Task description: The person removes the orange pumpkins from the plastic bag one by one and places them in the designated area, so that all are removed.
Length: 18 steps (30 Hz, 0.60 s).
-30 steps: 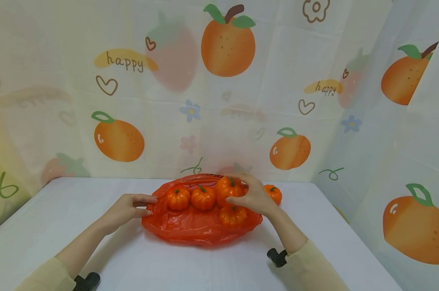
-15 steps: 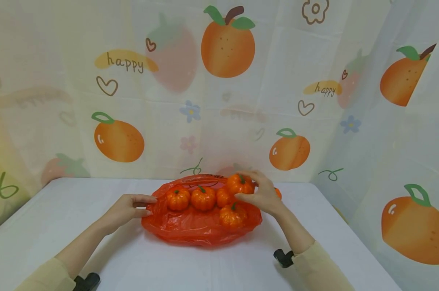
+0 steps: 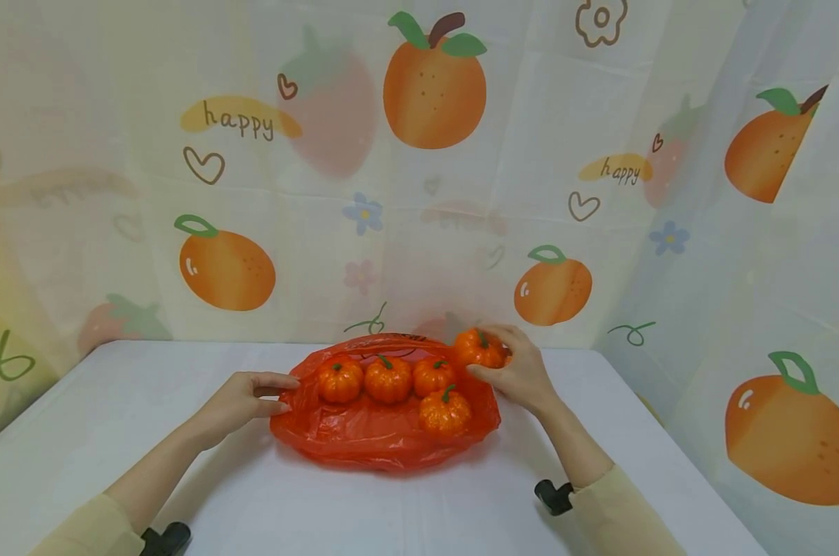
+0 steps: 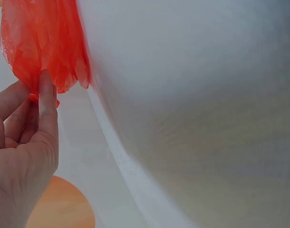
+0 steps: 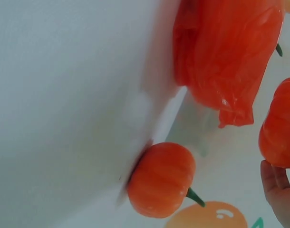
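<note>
with the middle of the red plastic bag (image 3: 367,432) as the clock's centre in the head view, the left hand (image 3: 242,405) sits at 9 o'clock, thumb and fingers narrow, pinching the bag's edge. the right hand (image 3: 524,374) is out past 2 o'clock, its thumb below and fingers over the top, holding a small orange pumpkin (image 3: 477,349); the right wrist view shows this one apart from the bag. four more rest in the bag's wide mouth: the first pumpkin (image 3: 341,381) at 10, the second pumpkin (image 3: 388,381) at 12, the third pumpkin (image 3: 431,378) at 2 and the fourth pumpkin (image 3: 445,415) at 3, nearer the person. in the right wrist view a loose pumpkin (image 5: 161,180) lies on the white table (image 5: 64,95), at 7 o'clock from the bag. a fruit-print cloth (image 3: 433,262) hangs at 12, behind the table.
</note>
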{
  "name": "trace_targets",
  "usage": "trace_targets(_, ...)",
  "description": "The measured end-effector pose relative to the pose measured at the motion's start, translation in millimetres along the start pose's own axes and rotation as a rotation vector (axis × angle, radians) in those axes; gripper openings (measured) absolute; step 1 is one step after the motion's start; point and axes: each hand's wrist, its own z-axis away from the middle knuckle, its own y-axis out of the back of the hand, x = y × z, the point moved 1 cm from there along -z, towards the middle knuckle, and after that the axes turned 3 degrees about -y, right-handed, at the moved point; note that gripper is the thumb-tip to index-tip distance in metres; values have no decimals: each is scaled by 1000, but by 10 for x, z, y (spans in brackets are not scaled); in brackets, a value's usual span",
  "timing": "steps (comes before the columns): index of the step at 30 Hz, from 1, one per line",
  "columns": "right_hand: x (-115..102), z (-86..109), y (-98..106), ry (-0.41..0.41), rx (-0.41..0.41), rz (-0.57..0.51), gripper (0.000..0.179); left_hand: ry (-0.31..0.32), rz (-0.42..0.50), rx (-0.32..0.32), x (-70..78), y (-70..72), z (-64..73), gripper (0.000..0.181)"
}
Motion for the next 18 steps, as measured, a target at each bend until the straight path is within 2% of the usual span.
trace_targets(6, 91, -5, 71, -28, 57, 40, 57, 8, 0, 3, -15, 3, -10, 42)
trace_targets(18, 261, 22, 208, -127, 95, 56, 57, 10, 0, 8, -2, 7, -14, 41)
